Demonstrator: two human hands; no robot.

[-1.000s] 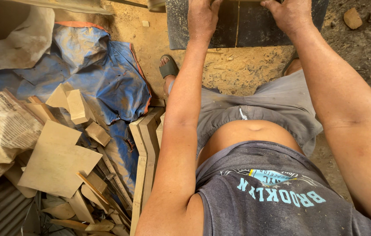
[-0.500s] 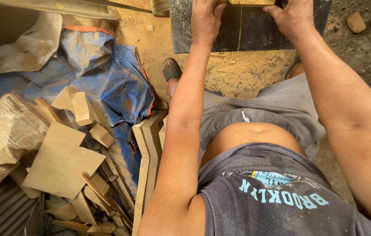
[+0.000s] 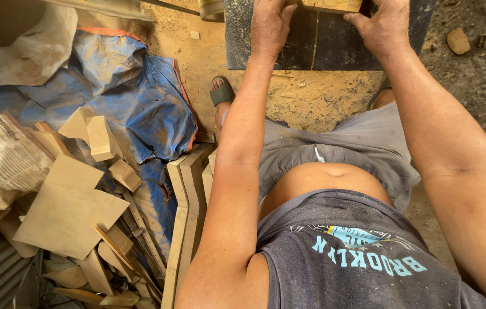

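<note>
A pale wooden piece (image 3: pixel 332 5) lies on a dark machine table (image 3: pixel 289 51) at the top edge of the head view, mostly cut off by the frame. My left hand (image 3: pixel 271 24) presses down at the piece's left end, fingers curled over it. My right hand (image 3: pixel 385 26) grips its right end. A thin slot line (image 3: pixel 315 40) runs down the dark table between my hands. Both arms reach straight forward from my body.
A heap of cut wooden offcuts and boards (image 3: pixel 77 200) lies at the left on a blue tarp (image 3: pixel 134 97). Curved wooden strips (image 3: pixel 186 217) stand beside my left arm. Sawdust covers the ground (image 3: pixel 311 97). My sandalled foot (image 3: pixel 221 91) is below the table.
The view has shifted slightly down, so my hands and the wooden piece sit lower in the frame. Both hands stay on the piece.
</note>
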